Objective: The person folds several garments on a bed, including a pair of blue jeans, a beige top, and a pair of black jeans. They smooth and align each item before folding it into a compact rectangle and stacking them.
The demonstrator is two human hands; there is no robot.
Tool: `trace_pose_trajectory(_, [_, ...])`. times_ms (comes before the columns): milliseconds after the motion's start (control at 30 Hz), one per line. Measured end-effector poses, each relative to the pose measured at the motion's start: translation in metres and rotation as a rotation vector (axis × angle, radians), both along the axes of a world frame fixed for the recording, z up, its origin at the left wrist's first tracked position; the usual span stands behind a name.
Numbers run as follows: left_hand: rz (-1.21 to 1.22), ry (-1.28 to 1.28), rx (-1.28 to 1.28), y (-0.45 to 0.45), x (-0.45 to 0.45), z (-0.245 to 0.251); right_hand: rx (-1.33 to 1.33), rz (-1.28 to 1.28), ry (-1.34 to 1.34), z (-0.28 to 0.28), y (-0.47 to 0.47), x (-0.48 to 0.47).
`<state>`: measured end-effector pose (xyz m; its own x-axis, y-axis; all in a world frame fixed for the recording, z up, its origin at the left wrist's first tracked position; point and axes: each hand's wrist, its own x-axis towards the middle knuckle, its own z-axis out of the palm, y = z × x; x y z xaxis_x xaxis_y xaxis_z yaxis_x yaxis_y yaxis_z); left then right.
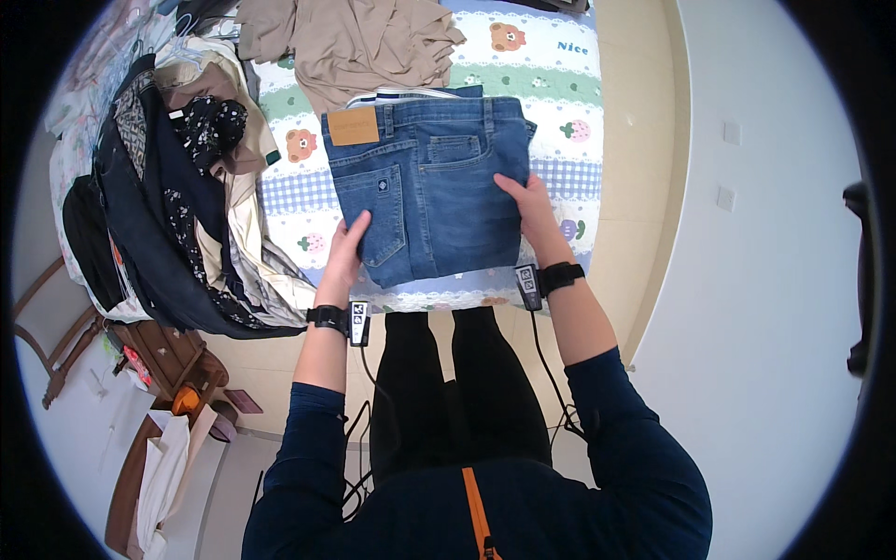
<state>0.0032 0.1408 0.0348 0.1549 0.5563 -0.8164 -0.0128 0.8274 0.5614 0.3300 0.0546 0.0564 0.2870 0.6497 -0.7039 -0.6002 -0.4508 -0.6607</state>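
Note:
A folded pair of blue denim jeans [458,203] is held between my two hands above the near edge of the bed, its waistband away from me and its tan patch at the far left corner. My left hand [346,245] grips the left side, thumb on top near the back pocket. On the right side, my right hand [535,210] holds the folded edge, thumb over the front. The fingers of both hands are mostly hidden beneath the denim. Just beyond the jeans, a brown garment [371,49] lies loosely on the patterned bedspread [574,189].
Dark trousers [150,231] and other clothes are heaped on the bed at left, with wire hangers [183,35] at the upper left. A wooden cabinet [168,350] stands at lower left. The white wall [777,280] runs along the right. Cables hang from both wrist devices.

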Motion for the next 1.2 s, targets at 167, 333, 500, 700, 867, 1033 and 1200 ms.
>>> trace_pose_trajectory(167, [0.097,-0.009,0.26,-0.001,0.011,-0.014,0.034,-0.056,-0.135,-0.011,0.006,0.007])
trace_pose_trajectory(333, [-0.024,0.127,0.241,0.008,0.025,-0.004,-0.032,0.048,-0.079,-0.017,0.016,0.007])
trace_pose_trajectory(500, [-0.136,-0.201,-0.044,0.0,0.006,0.02,-0.242,0.208,0.193,-0.009,-0.006,0.0])
trace_pose_trajectory(700, [-0.129,-0.261,-0.214,-0.04,-0.001,0.022,-0.226,0.337,0.077,-0.001,-0.034,-0.018])
trace_pose_trajectory(867, [-0.132,-0.287,-0.226,-0.043,0.003,0.08,-0.244,0.362,0.095,0.056,-0.053,-0.023])
trace_pose_trajectory(1033, [-0.154,-0.388,-0.227,-0.015,0.005,0.176,-0.155,0.281,0.213,0.142,-0.051,-0.024])
trace_pose_trajectory(1200, [-0.289,-0.331,-0.181,0.022,0.003,0.216,-0.082,0.37,0.201,0.179,-0.022,-0.013])
